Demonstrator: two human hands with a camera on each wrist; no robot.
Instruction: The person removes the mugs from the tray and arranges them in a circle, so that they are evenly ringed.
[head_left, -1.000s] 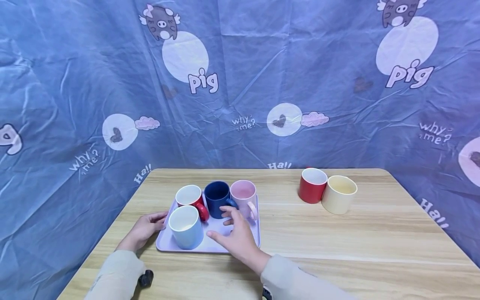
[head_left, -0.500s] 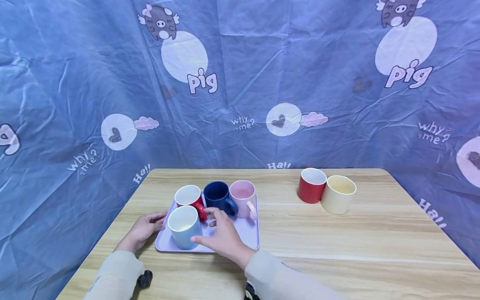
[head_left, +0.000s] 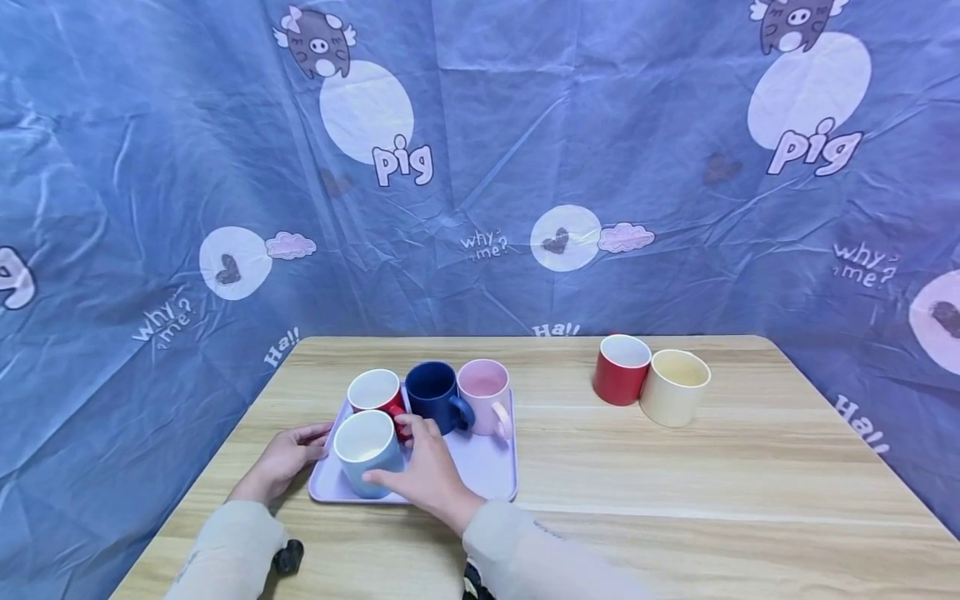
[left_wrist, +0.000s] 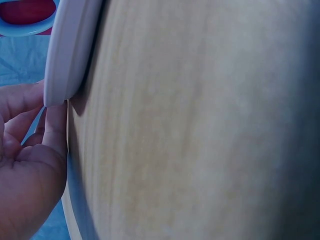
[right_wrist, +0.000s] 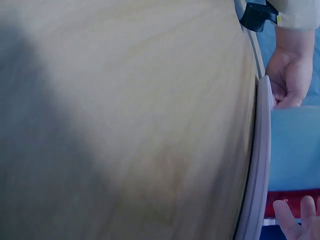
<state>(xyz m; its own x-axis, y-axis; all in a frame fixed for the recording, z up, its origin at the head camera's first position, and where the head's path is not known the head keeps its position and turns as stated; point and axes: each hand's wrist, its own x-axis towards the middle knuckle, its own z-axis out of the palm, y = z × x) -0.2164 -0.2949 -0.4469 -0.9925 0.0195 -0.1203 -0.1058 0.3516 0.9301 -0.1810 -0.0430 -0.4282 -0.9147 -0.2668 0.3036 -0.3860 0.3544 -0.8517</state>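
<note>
In the head view, a pale lilac tray (head_left: 480,468) carries several mugs. My left hand (head_left: 279,460) grips the tray's left rim; the left wrist view shows fingers (left_wrist: 55,127) at its edge. A light blue mug (head_left: 352,467) stands upright at the tray's front left. Beside it, my right hand (head_left: 429,473) is spread, thumb near its front and fingers by the red mug's handle; contact is unclear. Spread fingers (right_wrist: 286,217) show in the right wrist view. Behind stand a red mug (head_left: 373,389), a navy mug (head_left: 431,408) and a pink mug (head_left: 478,408).
Another red mug (head_left: 619,379) and a cream mug (head_left: 669,400) stand close together at the table's back right. The wooden table (head_left: 637,517) extends around the tray. A blue patterned cloth (head_left: 487,167) hangs behind and at the sides.
My right hand has moved left across the tray, from near the navy mug to the light blue mug's right side. My left hand stays at the tray's rim, and the mugs have not moved.
</note>
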